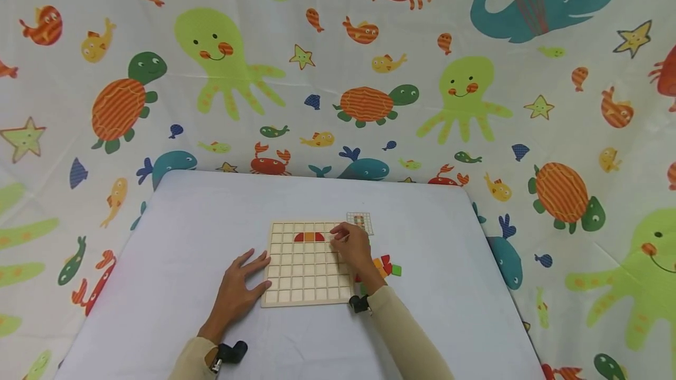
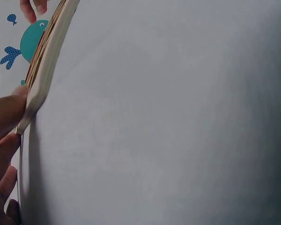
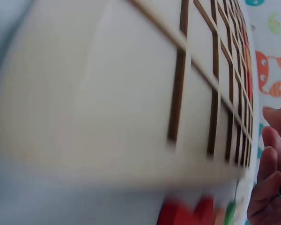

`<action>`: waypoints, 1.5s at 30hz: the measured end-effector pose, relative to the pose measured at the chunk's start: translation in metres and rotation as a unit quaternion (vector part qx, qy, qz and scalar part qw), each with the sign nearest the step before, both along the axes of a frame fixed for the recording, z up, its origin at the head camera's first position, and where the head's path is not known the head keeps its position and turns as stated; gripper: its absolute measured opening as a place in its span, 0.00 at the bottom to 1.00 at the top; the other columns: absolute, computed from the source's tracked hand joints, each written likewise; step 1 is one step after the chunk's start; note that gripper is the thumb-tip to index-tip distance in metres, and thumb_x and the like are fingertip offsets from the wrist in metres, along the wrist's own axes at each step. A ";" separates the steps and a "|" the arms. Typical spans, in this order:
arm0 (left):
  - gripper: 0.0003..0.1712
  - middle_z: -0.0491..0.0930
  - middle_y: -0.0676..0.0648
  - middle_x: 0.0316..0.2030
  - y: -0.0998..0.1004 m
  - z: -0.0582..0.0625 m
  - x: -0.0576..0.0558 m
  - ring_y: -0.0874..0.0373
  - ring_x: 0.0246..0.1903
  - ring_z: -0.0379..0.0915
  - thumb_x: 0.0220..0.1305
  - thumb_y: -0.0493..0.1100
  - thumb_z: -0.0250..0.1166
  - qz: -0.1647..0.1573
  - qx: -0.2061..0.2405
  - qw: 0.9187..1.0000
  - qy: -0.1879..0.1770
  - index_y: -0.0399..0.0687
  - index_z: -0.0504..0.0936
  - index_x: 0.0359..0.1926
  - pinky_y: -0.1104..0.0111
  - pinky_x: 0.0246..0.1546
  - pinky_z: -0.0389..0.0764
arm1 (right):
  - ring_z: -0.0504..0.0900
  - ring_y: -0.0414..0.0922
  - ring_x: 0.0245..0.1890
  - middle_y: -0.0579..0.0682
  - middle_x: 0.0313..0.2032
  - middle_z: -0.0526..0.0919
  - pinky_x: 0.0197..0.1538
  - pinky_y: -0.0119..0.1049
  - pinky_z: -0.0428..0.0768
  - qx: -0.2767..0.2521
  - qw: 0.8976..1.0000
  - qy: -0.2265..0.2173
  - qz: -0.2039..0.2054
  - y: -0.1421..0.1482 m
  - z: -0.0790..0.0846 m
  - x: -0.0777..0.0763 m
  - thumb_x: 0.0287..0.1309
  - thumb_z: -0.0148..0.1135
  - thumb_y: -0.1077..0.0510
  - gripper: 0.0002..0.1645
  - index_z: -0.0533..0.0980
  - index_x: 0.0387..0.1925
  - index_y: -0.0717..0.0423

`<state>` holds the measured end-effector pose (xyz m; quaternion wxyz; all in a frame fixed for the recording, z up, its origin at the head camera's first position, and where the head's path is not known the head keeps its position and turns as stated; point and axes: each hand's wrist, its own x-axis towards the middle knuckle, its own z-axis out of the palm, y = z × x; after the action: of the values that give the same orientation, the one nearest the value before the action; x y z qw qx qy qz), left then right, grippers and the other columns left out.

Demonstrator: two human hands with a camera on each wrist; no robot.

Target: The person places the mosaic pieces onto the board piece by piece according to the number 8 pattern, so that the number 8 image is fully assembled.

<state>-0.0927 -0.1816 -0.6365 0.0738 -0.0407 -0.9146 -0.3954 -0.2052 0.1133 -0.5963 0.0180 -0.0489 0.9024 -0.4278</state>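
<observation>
Your counter carries the board: steady it from its left, left hand spread; right hand above it, hold unclear.

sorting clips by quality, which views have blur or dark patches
Head view: fairly even light, the grid board readable though small; left wrist view: the white tabletop darkens toward the right edge, with a soft shadow below the board; right wrist view: the board's near edge and the red pieces at the bottom are blurred, while grid lines farther off look sharper.
</observation>
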 end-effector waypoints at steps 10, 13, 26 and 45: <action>0.34 0.79 0.43 0.70 -0.001 0.000 0.001 0.33 0.77 0.62 0.57 0.39 0.80 0.000 0.000 1.000 0.007 0.43 0.84 0.66 0.30 0.73 0.63 | 0.78 0.42 0.26 0.46 0.35 0.85 0.23 0.33 0.70 0.003 0.997 -0.020 -0.071 0.047 0.002 0.001 0.61 0.76 0.62 0.10 0.89 0.44 0.47; 0.34 0.79 0.42 0.70 -0.001 0.000 0.002 0.33 0.77 0.62 0.57 0.39 0.80 0.001 0.000 1.000 0.009 0.43 0.84 0.66 0.30 0.72 0.64 | 0.80 0.43 0.31 0.45 0.36 0.85 0.28 0.35 0.73 0.034 0.994 -0.039 -0.093 0.056 0.001 -0.002 0.61 0.76 0.60 0.11 0.89 0.44 0.43; 0.34 0.80 0.43 0.70 -0.001 -0.001 0.002 0.33 0.77 0.62 0.57 0.39 0.80 0.001 0.004 1.000 0.009 0.43 0.84 0.66 0.31 0.72 0.64 | 0.79 0.45 0.36 0.45 0.35 0.83 0.34 0.36 0.73 0.062 0.993 -0.055 -0.085 0.063 -0.006 -0.003 0.62 0.76 0.59 0.11 0.85 0.44 0.43; 0.34 0.80 0.42 0.69 0.000 -0.003 0.000 0.33 0.76 0.63 0.57 0.38 0.80 0.000 0.002 1.000 0.013 0.43 0.84 0.65 0.31 0.73 0.64 | 0.77 0.42 0.30 0.49 0.35 0.84 0.34 0.32 0.78 -0.059 0.998 -0.015 0.005 0.030 0.000 0.008 0.64 0.75 0.61 0.09 0.82 0.41 0.48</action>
<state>-0.0925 -0.1812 -0.6393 0.0856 -0.0460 -0.9128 -0.3966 -0.1971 0.1434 -0.5963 0.0306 -0.0480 0.8748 -0.4810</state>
